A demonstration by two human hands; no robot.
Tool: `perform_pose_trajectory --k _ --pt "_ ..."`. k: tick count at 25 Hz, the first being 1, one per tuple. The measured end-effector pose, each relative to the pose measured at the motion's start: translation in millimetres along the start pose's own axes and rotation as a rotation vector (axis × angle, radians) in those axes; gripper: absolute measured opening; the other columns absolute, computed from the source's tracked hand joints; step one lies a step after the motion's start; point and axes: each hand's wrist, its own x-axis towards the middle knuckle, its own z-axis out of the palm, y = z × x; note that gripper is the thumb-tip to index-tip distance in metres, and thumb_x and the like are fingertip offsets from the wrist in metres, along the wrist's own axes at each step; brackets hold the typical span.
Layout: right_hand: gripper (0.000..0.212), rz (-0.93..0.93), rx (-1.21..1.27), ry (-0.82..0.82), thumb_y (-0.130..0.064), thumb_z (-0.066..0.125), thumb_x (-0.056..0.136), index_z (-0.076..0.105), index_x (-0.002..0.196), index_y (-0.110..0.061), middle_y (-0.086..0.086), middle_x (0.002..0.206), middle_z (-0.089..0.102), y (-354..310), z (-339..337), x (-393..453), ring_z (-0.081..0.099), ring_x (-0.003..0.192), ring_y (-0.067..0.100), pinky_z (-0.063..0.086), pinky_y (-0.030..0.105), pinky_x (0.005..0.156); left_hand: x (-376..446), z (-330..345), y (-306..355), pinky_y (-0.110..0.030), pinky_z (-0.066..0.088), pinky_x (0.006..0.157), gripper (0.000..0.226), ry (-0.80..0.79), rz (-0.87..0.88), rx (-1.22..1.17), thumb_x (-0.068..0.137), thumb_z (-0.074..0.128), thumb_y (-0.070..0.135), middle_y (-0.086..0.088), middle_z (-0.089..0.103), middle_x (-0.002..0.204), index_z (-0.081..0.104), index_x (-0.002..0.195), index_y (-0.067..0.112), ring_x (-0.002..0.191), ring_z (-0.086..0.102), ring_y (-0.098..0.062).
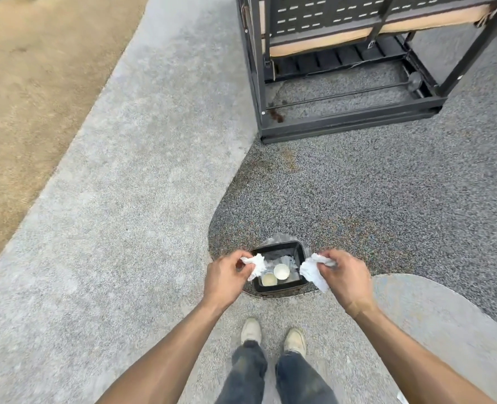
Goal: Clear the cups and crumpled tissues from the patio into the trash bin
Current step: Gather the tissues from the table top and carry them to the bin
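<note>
A small black trash bin (276, 245) with a clear liner stands on the patio floor just ahead of my feet. Two pale paper cups (281, 271) (269, 279) lie inside it with some white tissue. My left hand (227, 279) is shut on a crumpled white tissue (256, 265) over the bin's left rim. My right hand (343, 279) is shut on another crumpled white tissue (313, 272) over the bin's right rim.
A dark metal bench frame (349, 123) with tan cushions stands ahead to the right on dark pebbled paving. Light grey paving curves along the left, with tan ground beyond it. My shoes (273, 333) stand just behind the bin.
</note>
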Motion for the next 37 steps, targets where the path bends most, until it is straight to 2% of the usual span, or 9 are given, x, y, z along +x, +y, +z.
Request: perform_pose_trajectory --k 4,8,13,20,25,30,33,35,37 --pt "0.02 0.06 -0.051 -0.015 -0.024 0.066 0.086 0.069 0.105 -0.026 -0.005 0.096 0.071 17.5 41.0 44.4 0.05 0.058 -0.012 0.032 0.005 0.046 53.8 29.8 -31.1 -0.018 0.05 0.06 0.023 -0.026 -0.022 0.045 0.088 0.068 0.035 0.01 0.068 0.093 0.064 0.11 0.032 0.069 0.068 -0.014" --pt "0.02 0.141 -0.089 -0.112 -0.021 0.057 0.085 0.066 0.102 -0.026 0.0 0.093 0.071 45.0 100.3 86.1 0.061 0.063 0.011 0.055 0.029 0.055 100.3 73.3 -71.5 -0.028 0.054 0.072 0.02 -0.108 -0.057 0.109 0.089 0.066 0.036 0.009 0.068 0.092 0.063 0.108 0.029 0.075 0.065 -0.01" --pt "0.023 0.215 -0.164 -0.202 -0.019 0.058 0.088 0.064 0.11 -0.025 0.002 0.087 0.071 88.7 184.1 130.8 0.057 0.056 0.007 0.042 0.017 0.047 149.7 136.4 -122.2 -0.032 0.055 0.074 0.021 -0.173 -0.101 0.173 0.091 0.063 0.037 0.007 0.067 0.09 0.061 0.109 0.028 0.069 0.06 -0.008" --pt "0.026 0.254 -0.272 -0.282 -0.021 0.061 0.088 0.062 0.113 -0.026 0.007 0.085 0.069 143.3 276.9 171.4 0.057 0.06 0.02 0.039 0.019 0.051 200.5 222.4 -180.6 -0.038 0.058 0.068 0.028 -0.294 -0.199 0.337 0.094 0.057 0.039 -0.002 0.072 0.096 0.057 0.119 0.028 0.08 0.068 -0.024" --pt "0.037 0.246 -0.205 -0.288 -0.019 0.062 0.088 0.054 0.122 -0.03 0.008 0.111 0.064 159.1 289.4 186.2 0.062 0.08 0.025 0.053 0.032 0.067 216.2 243.7 -197.6 -0.04 0.058 0.075 0.035 -0.386 -0.237 0.3 0.095 0.054 0.041 0.002 0.067 0.118 0.052 0.129 0.033 0.092 0.067 -0.024" --pt "0.054 0.181 -0.184 -0.353 -0.024 0.063 0.088 0.041 0.136 -0.035 0.004 0.124 0.058 152.8 281.5 178.1 0.052 0.087 0.019 0.038 0.022 0.062 214.0 236.7 -190.7 -0.042 0.059 0.076 0.045 -0.402 -0.212 0.295 0.095 0.056 0.037 -0.001 0.063 0.125 0.043 0.137 0.029 0.099 0.066 -0.024" --pt "0.054 0.151 -0.195 -0.35 -0.03 0.062 0.087 0.039 0.135 -0.037 0.0 0.13 0.053 144.7 261.1 165.3 0.057 0.101 0.021 0.043 0.026 0.066 207.6 220.0 -178.3 -0.043 0.057 0.083 0.046 -0.365 -0.176 0.274 0.094 0.057 0.039 -0.003 0.06 0.13 0.044 0.137 0.029 0.107 0.063 -0.025" --pt "0.056 0.114 -0.21 -0.332 -0.036 0.062 0.087 0.037 0.137 -0.036 -0.001 0.134 0.051 134.1 239.3 155.3 0.057 0.107 0.023 0.05 0.036 0.08 201.9 201.7 -163.6 -0.043 0.054 0.089 0.047 -0.321 -0.14 0.26 0.093 0.058 0.04 -0.002 0.057 0.132 0.045 0.136 0.029 0.111 0.061 -0.025" --pt "0.059 0.06 -0.217 -0.292 -0.042 0.061 0.086 0.036 0.138 -0.035 -0.003 0.138 0.048 118.0 209.5 142.8 0.052 0.117 0.022 0.043 0.045 0.096 193.1 175.8 -141.4 -0.044 0.053 0.092 0.049 -0.284 -0.083 0.236 0.092 0.058 0.041 0.0 0.055 0.134 0.044 0.137 0.03 0.113 0.059 -0.023"
